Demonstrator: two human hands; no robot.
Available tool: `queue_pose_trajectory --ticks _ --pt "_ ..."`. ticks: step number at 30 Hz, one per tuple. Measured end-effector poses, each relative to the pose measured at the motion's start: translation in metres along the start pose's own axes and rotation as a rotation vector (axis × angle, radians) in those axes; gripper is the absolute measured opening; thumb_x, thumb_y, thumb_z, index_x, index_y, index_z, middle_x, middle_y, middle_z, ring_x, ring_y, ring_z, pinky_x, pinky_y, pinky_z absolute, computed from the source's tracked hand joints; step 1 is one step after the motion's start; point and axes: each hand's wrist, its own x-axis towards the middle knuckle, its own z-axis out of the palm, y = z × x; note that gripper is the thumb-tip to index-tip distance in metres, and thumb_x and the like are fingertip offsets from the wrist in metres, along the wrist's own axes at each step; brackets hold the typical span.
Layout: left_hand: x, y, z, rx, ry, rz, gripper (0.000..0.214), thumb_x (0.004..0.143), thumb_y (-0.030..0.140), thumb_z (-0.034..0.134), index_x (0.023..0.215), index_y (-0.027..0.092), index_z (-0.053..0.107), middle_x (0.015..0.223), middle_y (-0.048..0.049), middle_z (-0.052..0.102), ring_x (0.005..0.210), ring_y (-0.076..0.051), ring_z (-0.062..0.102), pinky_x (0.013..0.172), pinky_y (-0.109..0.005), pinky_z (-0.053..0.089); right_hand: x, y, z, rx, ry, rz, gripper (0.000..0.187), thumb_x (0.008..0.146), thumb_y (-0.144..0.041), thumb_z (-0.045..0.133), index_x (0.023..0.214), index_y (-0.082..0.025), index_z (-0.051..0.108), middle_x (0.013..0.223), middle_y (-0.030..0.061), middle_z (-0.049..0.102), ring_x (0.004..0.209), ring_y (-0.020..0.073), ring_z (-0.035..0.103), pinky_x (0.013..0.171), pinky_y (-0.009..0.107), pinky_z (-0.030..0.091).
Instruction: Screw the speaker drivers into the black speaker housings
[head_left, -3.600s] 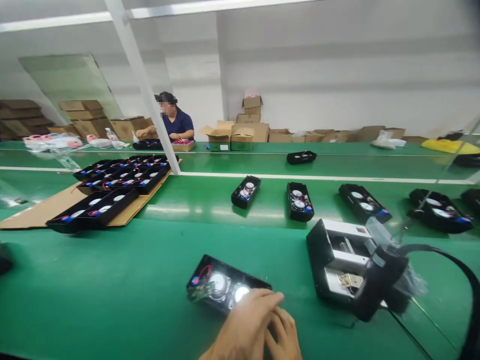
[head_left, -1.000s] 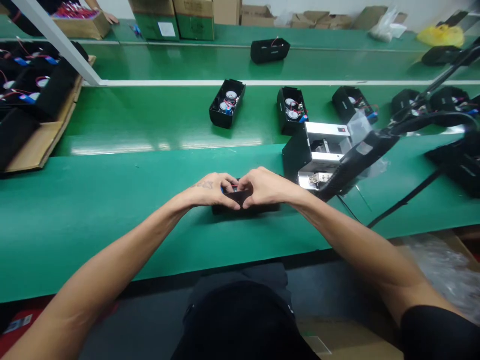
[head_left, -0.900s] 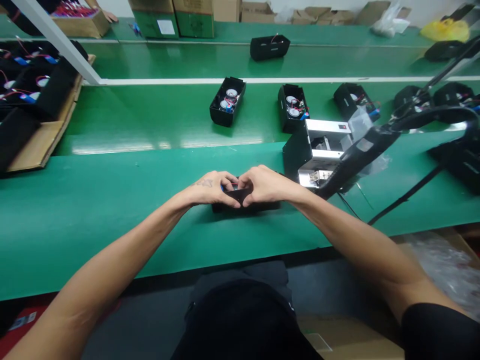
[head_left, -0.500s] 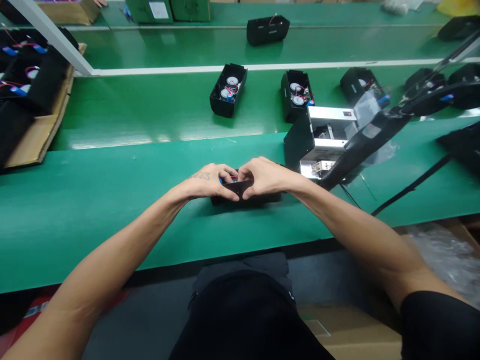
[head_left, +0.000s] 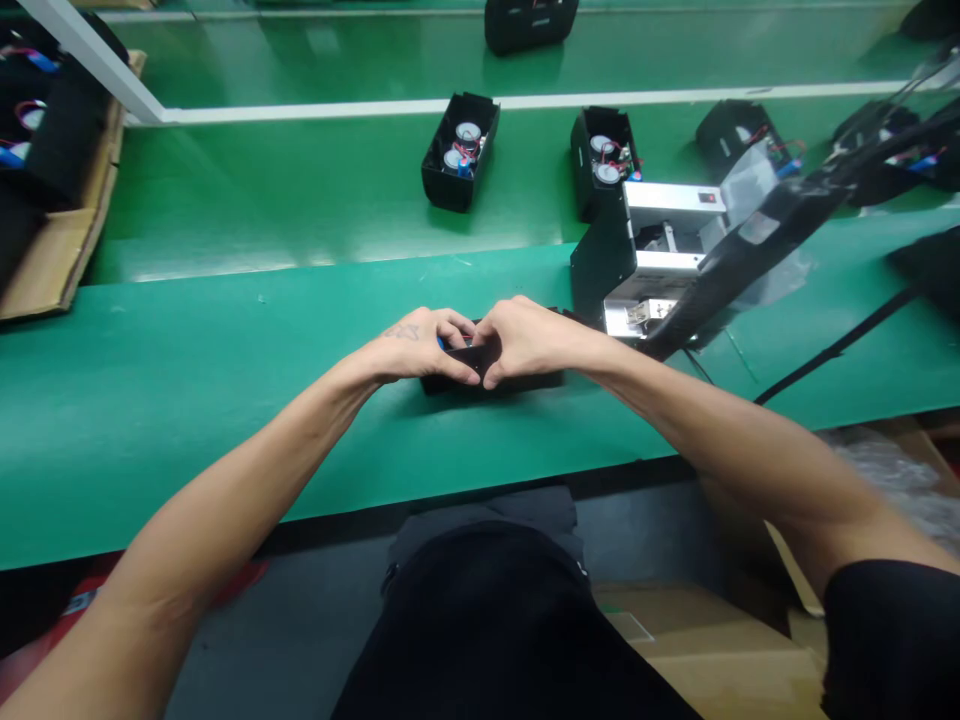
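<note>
A black speaker housing (head_left: pixel 536 380) lies on the green work mat before me, mostly covered by my hands. My left hand (head_left: pixel 420 345) is closed over its near wall, thumb outside and fingers curled inside. Mirroring it, my right hand (head_left: pixel 529 340) grips the same wall, with the two thumb tips close together. A bit of blue shows beside the left fingers; the rest of the interior is hidden.
Past the mat, open black housings (head_left: pixel 439 185) with round speakers and red wires sit on the green belt. A metal-faced machine (head_left: pixel 604 270) and a dark slanting arm (head_left: pixel 739 260) stand at right. Cardboard (head_left: pixel 90 215) under more housings lies at left.
The whole view has tipped slightly downward, so the far belt shows less. Both hands keep their hold on the housing, with hardly any shift in the fingers.
</note>
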Motion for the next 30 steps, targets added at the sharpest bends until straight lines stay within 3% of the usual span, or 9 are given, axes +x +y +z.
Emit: queue_pose_trajectory --ticks 8,13,19,27,30 --pt "0.002 -0.001 0.003 -0.095 0.023 0.008 0.038 0.053 0.043 0.092 0.060 0.018 0.066 0.114 -0.0022 0.071 0.093 -0.019 0.062 0.083 -0.035 0.047 0.008 -0.014 -0.001 0.070 -0.008 0.241 0.025 0.058 -0.025 0.091 0.071 -0.018 0.072 0.056 -0.0055 0.052 0.060 0.0130 0.049 0.056 0.030 0.030" --pt "0.003 0.000 0.004 -0.153 0.041 -0.023 0.037 0.049 0.040 0.094 0.062 0.018 0.067 0.108 -0.0023 0.071 0.093 -0.019 0.062 0.078 -0.032 0.047 0.006 -0.011 0.000 0.038 0.019 0.195 0.026 0.058 -0.026 0.091 0.069 -0.017 0.069 0.055 -0.0057 0.050 0.059 0.0121 0.046 0.055 0.030 0.029" --pt "0.005 0.002 -0.002 -0.074 0.015 -0.025 0.035 0.051 0.044 0.093 0.061 0.019 0.070 0.113 -0.0023 0.071 0.095 -0.019 0.062 0.081 -0.033 0.046 0.003 -0.009 -0.007 -0.075 -0.001 0.041 0.030 0.062 -0.034 0.091 0.065 -0.018 0.066 0.051 -0.0067 0.045 0.055 0.0114 0.042 0.055 0.030 0.030" --pt "0.006 0.003 0.001 -0.129 0.058 -0.044 0.037 0.048 0.039 0.094 0.057 0.019 0.065 0.106 -0.0008 0.069 0.095 -0.019 0.062 0.083 -0.034 0.045 0.010 -0.019 -0.003 -0.013 0.026 0.232 0.028 0.058 -0.026 0.093 0.072 -0.016 0.071 0.059 -0.0033 0.055 0.060 0.0136 0.050 0.055 0.029 0.034" --pt "0.006 -0.001 0.004 -0.146 0.078 -0.005 0.038 0.047 0.039 0.095 0.061 0.019 0.066 0.103 -0.0012 0.069 0.092 -0.018 0.062 0.082 -0.034 0.047 0.006 -0.021 0.001 -0.042 0.028 0.202 0.028 0.059 -0.026 0.093 0.074 -0.015 0.073 0.062 -0.0005 0.061 0.064 0.0160 0.054 0.058 0.030 0.038"
